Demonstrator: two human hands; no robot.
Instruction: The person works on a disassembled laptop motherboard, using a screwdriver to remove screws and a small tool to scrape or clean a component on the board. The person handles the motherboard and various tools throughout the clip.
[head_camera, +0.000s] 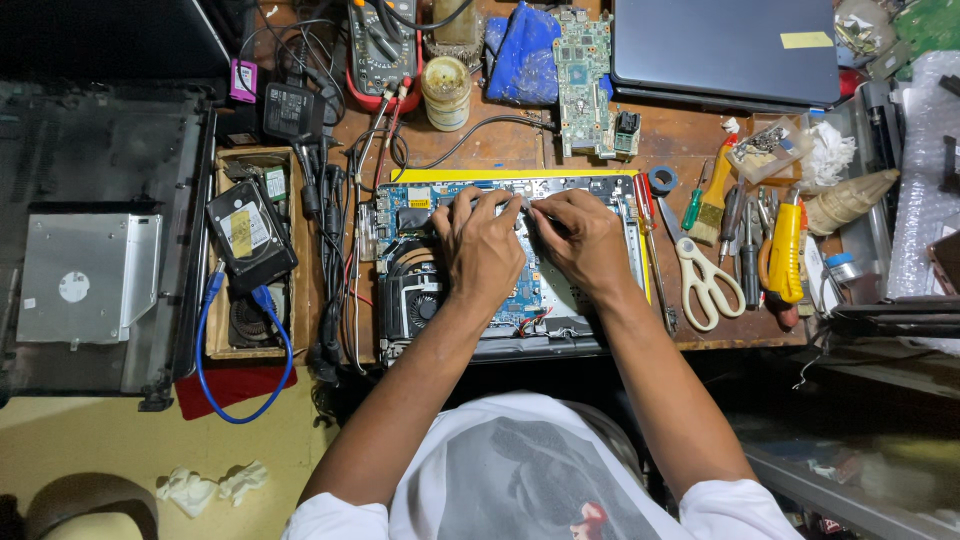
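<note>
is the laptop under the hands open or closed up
Open: the laptop has its cover off, blue board and fan bare, with the left hand and right hand on it.

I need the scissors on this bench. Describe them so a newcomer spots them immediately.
Start at the opened laptop base under both hands, then look just right of its edge, past the right hand. The scissors lie flat on the wooden bench, blades pointing away from the person. Their white looped handles set them apart from the yellow utility knife and screwdrivers beside them.
</note>
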